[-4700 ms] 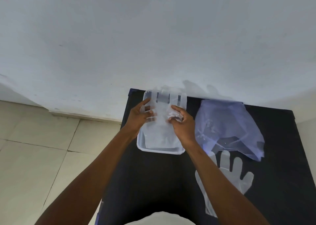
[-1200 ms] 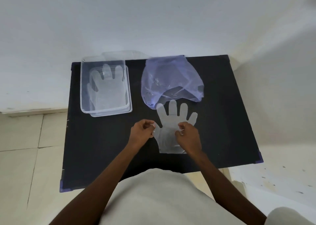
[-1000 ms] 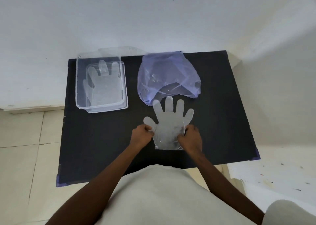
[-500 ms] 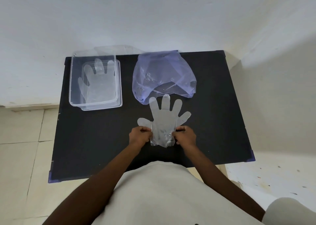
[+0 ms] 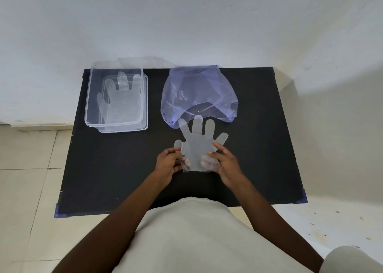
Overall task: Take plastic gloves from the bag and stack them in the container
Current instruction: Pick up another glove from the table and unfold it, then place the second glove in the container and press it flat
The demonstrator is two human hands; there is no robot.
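A clear plastic glove (image 5: 198, 144) is held flat just above the black table (image 5: 116, 169), its fingers pointing at the bag. My left hand (image 5: 167, 165) grips its cuff on the left, and my right hand (image 5: 224, 164) holds the cuff on the right with fingers slid under the plastic. The bluish see-through bag (image 5: 196, 95) lies crumpled behind the glove, mouth toward me. At the far left stands the clear rectangular container (image 5: 89, 98), with a glove (image 5: 122, 98) lying flat inside it.
A white wall runs directly behind the table. Pale floor tiles lie to the left and a white floor to the right. My light-coloured clothing fills the bottom of the view.
Earlier both hands pressed a glove into the container. Since then they took hold of the second glove's cuff near the bag and lifted it slightly, with the right fingers now under the plastic.
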